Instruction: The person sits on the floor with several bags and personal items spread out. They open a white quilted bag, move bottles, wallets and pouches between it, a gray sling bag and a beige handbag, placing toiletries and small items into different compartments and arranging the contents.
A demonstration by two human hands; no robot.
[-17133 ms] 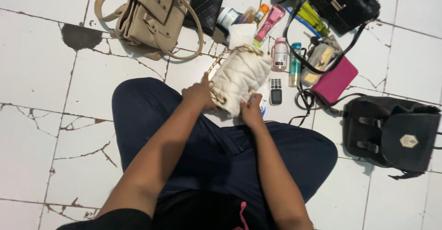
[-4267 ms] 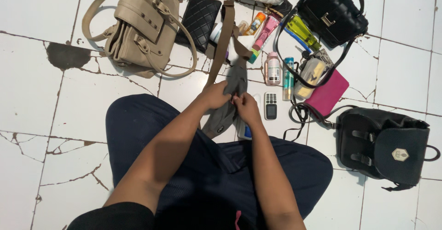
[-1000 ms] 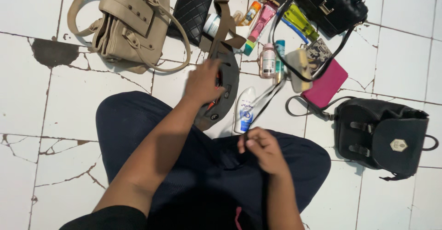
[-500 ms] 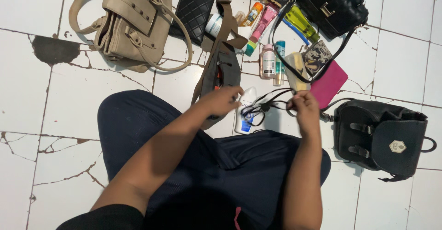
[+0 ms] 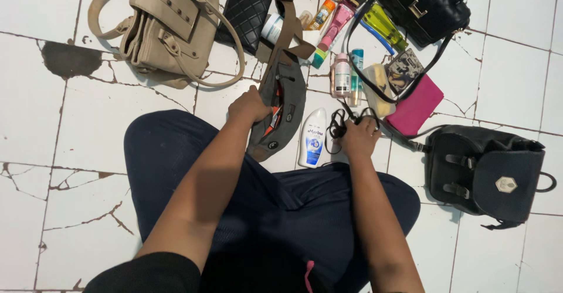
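A person in dark blue trousers [image 5: 258,211] sits cross-legged on a cracked white tiled floor [image 5: 70,152], both hands at work just past the knees. The left hand [image 5: 249,106] is curled closed on the edge of a grey fabric waist bag with a brown webbing strap [image 5: 281,102], which lies lengthwise ahead of the left knee, its zip parted to show orange inside. The right hand [image 5: 359,137] is closed around a tangle of thin black cord [image 5: 339,126], fingers bent over it. Between the hands lies a white plastic lotion bottle with a blue label [image 5: 312,137], flat on the tiles. To the right sits a black leather backpack with buckled straps [image 5: 489,173]. Beyond the hands lie a bright pink flat pouch [image 5: 416,105], a small white-and-pink bottle [image 5: 341,76] and a slim teal tube [image 5: 356,73]. Farther off are a beige leather handbag with looped handles [image 5: 170,26], a black quilted wallet [image 5: 246,11], a pink tube [image 5: 334,32] and a black quilted shoulder bag with a metal clasp [image 5: 425,5].
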